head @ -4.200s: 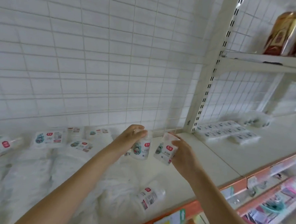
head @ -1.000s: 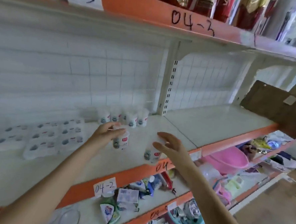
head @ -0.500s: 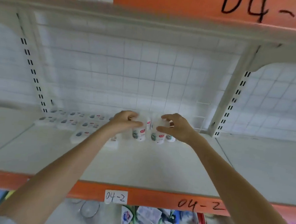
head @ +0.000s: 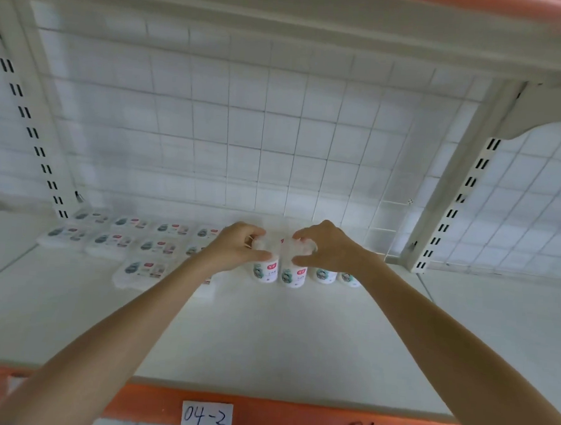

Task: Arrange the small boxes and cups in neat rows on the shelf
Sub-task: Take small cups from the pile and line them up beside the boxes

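Shelf (head: 265,336): white board, orange front edge, wire grid behind.
Left hand (head: 234,247): I see fingers curled round the left cup (head: 265,270).
Right hand (head: 329,248): fingers curled round the right cup (head: 293,275), touching its neighbour.
Small boxes (head: 113,241): flat rows left of my left fingers.

Both hands (head: 283,248) grip cups (head: 279,271) on shelf (head: 265,336).

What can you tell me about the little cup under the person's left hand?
The cup is small and white, plastic by its look, with a red logo patch and a greenish picture on its side. It stands upright on the white shelf, close beside a matching cup on its right. The left hand grips its top from above, hiding the lid. Its print is too blurred to read.
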Available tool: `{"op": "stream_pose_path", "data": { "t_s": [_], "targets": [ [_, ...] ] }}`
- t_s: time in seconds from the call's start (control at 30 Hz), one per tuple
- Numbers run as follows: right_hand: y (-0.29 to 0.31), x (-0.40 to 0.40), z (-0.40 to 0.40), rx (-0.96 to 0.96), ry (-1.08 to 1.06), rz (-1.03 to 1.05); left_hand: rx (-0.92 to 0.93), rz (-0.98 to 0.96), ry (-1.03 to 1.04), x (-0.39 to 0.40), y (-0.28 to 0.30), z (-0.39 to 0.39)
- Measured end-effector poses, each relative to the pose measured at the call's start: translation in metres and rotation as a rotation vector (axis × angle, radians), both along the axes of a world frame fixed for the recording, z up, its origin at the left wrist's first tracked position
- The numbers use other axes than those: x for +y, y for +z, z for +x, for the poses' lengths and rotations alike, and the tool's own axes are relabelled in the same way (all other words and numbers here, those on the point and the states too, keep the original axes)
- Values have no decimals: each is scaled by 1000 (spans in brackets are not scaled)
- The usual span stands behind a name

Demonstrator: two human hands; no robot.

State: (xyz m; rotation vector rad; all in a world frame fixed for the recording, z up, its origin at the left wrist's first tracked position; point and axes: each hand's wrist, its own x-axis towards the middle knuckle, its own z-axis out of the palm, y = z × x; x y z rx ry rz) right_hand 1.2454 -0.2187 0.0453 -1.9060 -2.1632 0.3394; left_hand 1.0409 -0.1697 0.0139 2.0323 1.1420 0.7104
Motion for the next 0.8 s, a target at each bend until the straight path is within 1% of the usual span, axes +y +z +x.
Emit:
{"op": "stream_pose_path", "data": {
  "t_s": [0.13,0.23,0.33,0.47,0.8],
  "targets": [
    [-3,1,7,-48,75,95,-78,20,30,-2,-8,3],
    [-4,1,11,-78,110,118,-111,38,46,-3,-13,7],
    [-3,0,11,-147,105,158,-134,42,77,-4,-15,13],
    [-2,0,12,-215,86,180,-117,85,106,-4,-15,20],
    [-8,5,15,-179,68,189,-142,106,172,5,-23,27]
  ]
}}
